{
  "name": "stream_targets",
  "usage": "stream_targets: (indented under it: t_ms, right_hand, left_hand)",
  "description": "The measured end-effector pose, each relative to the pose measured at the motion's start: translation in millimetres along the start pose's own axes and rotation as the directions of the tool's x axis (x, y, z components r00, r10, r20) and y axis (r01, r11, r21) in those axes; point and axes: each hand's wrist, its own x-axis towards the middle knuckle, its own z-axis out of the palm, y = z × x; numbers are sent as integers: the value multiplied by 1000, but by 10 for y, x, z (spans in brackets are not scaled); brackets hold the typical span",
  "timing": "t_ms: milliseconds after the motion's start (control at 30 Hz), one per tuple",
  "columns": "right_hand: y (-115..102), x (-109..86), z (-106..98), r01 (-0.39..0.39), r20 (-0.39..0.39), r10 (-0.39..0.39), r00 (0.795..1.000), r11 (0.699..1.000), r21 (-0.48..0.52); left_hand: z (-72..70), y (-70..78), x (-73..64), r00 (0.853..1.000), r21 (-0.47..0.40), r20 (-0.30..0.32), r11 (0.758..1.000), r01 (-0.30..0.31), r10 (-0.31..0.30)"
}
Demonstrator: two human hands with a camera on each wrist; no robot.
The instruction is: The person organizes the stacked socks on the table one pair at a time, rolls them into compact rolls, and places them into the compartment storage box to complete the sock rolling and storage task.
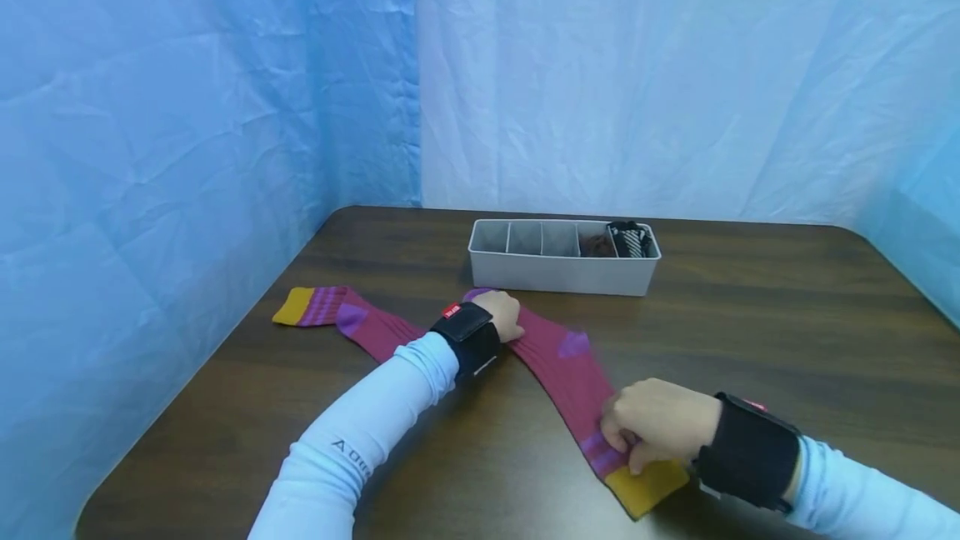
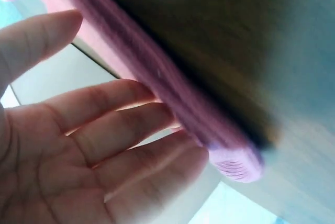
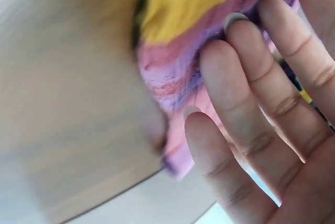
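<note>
Two long maroon socks with purple heels and yellow cuffs lie on the table. In the head view, my left hand (image 1: 501,315) is over the foot end of the right-hand sock (image 1: 555,357). Its nearly straight fingertips (image 2: 157,114) touch the sock's edge in the left wrist view, with the thumb held apart. Near the yellow cuff, my right hand (image 1: 660,419) rests its slightly bent fingers (image 3: 225,72) on the sock's purple bands. Running behind my left forearm, the other sock (image 1: 367,327) has its toe end hidden.
A light grey divided box (image 1: 558,273) stands behind the socks. Toward its right end sit a brown bundle (image 1: 597,245) and a black-and-white patterned bundle (image 1: 632,240). Blue sheeting (image 1: 225,107) hangs along the dark wooden table's (image 1: 787,315) left and far sides.
</note>
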Motion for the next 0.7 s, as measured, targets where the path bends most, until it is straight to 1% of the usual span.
stream_targets:
  t_ms: [100, 167, 200, 267, 333, 400, 467, 567, 700]
  right_hand:
    - [-110, 77, 44, 113, -8, -113, 994, 993, -24]
    - [-172, 133, 76, 203, -23, -204, 979, 978, -49]
    - [-198, 162, 90, 246, -34, -249, 968, 967, -67]
    - [-244, 215, 115, 303, -42, -308, 951, 949, -85]
    - [-282, 256, 138, 340, -49, -345, 937, 936, -88]
    - [-317, 287, 160, 353, -54, -358, 932, 932, -86]
    - [-350, 305, 175, 350, -49, -353, 934, 935, -61]
    - [-404, 322, 187, 342, -43, -344, 938, 939, -34]
    - [-473, 345, 201, 343, -32, -343, 939, 939, -13]
  left_hand:
    - [-15, 70, -1, 999, 54, 5, 998, 39, -39]
    - [-35, 104, -11, 998, 78, 2, 995, 68, -69]
    - [-51, 118, -21, 997, 89, 4, 993, 77, -77]
    - [-76, 135, -34, 997, 106, 19, 991, 78, -80]
    - [-91, 148, -39, 997, 110, 39, 992, 56, -61]
    - [-105, 163, -35, 998, 101, 59, 994, 33, -39]
    - [-103, 179, -14, 997, 91, 74, 996, 4, -11]
    - [-86, 214, 33, 996, 67, 74, 997, -45, 40]
    - [-58, 288, 102, 988, 62, 112, 992, -113, 105]
